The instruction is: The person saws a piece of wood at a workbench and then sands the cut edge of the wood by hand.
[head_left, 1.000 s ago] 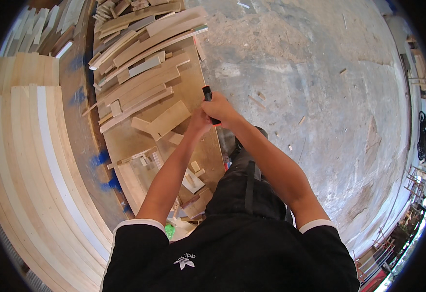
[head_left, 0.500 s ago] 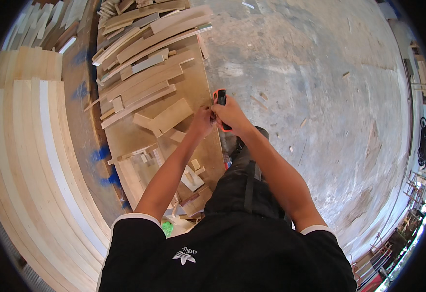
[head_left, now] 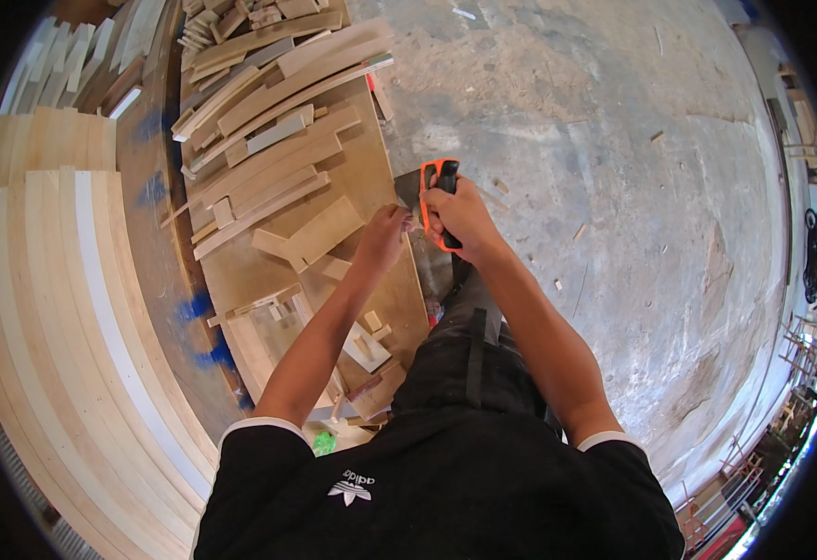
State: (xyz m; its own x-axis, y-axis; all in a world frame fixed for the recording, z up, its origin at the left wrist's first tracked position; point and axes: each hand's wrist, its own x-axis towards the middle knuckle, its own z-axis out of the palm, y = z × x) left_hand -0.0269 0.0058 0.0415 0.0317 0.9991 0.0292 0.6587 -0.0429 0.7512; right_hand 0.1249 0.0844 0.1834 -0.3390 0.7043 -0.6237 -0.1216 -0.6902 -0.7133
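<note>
My right hand [head_left: 464, 217] is wrapped around the black and orange handle of a handsaw [head_left: 441, 170]. Part of its dark grey blade shows to the left of the handle, over the edge of the worktable [head_left: 385, 177]. Just left of the saw, my left hand [head_left: 382, 238] is at the table's right edge with its fingers curled together. Whatever those fingers pinch, if anything, is too small to make out. Close by on the table, a flat wooden board [head_left: 327, 231] lies at an angle, touching another short piece.
Stacked wooden strips [head_left: 282, 168] cover the far part of the table. Small offcuts [head_left: 366, 341] lie near my left forearm. Long pale planks [head_left: 49, 308] fill the left side. To the right spreads a concrete floor [head_left: 633, 261] with scattered wood scraps.
My right hand has moved slightly right with the handsaw, away from my left hand. The handle has turned, and more of it and the blade now show. My left hand has shifted a little left.
</note>
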